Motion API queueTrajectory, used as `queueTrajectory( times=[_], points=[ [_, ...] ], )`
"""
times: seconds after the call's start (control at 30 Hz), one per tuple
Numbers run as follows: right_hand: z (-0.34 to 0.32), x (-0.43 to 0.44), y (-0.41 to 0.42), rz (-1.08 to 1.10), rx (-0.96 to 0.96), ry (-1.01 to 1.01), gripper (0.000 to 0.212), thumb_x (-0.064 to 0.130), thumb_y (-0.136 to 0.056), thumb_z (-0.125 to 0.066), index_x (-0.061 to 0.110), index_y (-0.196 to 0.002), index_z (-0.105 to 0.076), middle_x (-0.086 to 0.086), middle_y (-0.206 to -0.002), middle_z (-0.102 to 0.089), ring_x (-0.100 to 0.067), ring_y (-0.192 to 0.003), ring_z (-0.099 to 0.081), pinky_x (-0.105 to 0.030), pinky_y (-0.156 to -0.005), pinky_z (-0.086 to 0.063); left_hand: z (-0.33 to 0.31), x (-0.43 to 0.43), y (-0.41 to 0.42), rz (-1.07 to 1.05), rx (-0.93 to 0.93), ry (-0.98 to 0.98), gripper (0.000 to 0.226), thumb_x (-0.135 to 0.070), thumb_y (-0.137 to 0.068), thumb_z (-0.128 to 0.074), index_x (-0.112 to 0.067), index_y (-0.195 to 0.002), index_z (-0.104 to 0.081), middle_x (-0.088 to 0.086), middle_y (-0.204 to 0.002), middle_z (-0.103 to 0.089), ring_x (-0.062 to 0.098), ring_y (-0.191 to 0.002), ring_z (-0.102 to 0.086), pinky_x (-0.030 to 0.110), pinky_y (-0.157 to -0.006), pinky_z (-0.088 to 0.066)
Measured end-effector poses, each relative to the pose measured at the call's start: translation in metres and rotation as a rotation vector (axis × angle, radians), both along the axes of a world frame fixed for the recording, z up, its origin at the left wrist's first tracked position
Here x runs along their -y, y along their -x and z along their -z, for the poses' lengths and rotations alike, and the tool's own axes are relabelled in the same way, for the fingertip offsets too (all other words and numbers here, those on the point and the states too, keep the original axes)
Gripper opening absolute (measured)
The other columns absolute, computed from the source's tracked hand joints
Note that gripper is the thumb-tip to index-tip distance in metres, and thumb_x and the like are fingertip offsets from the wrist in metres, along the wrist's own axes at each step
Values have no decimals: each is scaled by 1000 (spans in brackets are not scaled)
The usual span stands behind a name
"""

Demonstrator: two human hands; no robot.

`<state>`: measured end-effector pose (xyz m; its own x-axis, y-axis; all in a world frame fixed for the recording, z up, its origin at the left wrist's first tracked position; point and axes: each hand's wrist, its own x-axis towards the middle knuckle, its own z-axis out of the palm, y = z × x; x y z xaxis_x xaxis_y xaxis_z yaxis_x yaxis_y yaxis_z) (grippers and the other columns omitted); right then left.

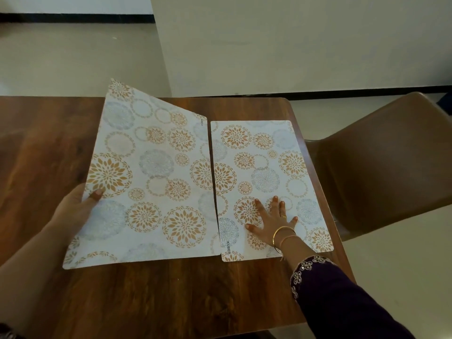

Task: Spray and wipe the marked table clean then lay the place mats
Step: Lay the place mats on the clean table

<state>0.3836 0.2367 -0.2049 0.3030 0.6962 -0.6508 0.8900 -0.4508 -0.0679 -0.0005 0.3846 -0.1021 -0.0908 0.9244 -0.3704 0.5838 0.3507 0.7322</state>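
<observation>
Going by the unmarked wood, the wiping looks finished, and the step in hand is laying the place mats. The first mat (264, 167) lies flat along the right edge of the surface (171, 302). The right hand (271, 221) presses on its near half with fingers straight and spread, gripping nothing. The left hand (75, 211) holds the second mat (151, 172) by its left edge, thumb on top and fingers hidden beneath. That side is raised, while its right edge meets the first mat's left edge and seems to overlap it slightly at the near corner. The next move likely calls for lowering the raised side flat and squaring the two up. Open wood lies toward the left edge and along the near edge; a chair (391, 167) stands just beyond the right edge
</observation>
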Motion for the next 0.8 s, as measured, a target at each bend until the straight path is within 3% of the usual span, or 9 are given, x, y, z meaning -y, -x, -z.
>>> queueTrajectory(
  times=[0.2, 0.4, 0.53, 0.67, 0.8],
  points=[
    [0, 0, -2, -4, 5, 1, 85, 77, -81, -32, 46, -144, 16, -6, -152, 33, -30, -143, 21, -69, -108, -4, -23, -2, 24, 14, 33, -21, 20, -31, -93, -52, -20, -109, -54, 6, -101, -62, 26, -79, -61, 43, -83, -49],
    [-1, -4, -6, -9, 4, -7, 85, 77, -81, -33, 48, -144, 14, -5, -154, 30, -30, -144, 19, -68, -109, -7, -30, 13, 49, -20, 87, 11, 11, -29, -93, -52, -24, -99, -59, 4, -95, -66, 27, -80, -65, 35, -69, -51],
    [2, -2, -5, -15, 13, -31, 84, 76, -82, -33, 47, -144, 14, -5, -154, 29, -30, -144, 18, -68, -109, -7, -29, 27, 52, -52, 139, 17, 23, -29, -93, -52, -16, -112, -57, 4, -98, -67, 28, -83, -65, 35, -69, -51],
    [3, -4, -5, -8, 24, -31, 82, 75, -83, -32, 46, -145, 14, -7, -154, 29, -30, -144, 18, -66, -109, -4, -27, 35, 48, -63, 181, 15, 23, -27, -94, -51, -15, -113, -56, 3, -96, -66, 24, -80, -65, 33, -64, -50],
    [-4, -11, 18, -52, 26, -307, 69, 58, -95, -26, 26, -151, -2, -9, -159, 7, -26, -147, 5, -51, -116, -1, -25, 42, 42, -56, 222, 31, 23, -26, -94, -51, -15, -114, -54, 4, -99, -66, 26, -84, -65, 36, -68, -52]
  ],
)
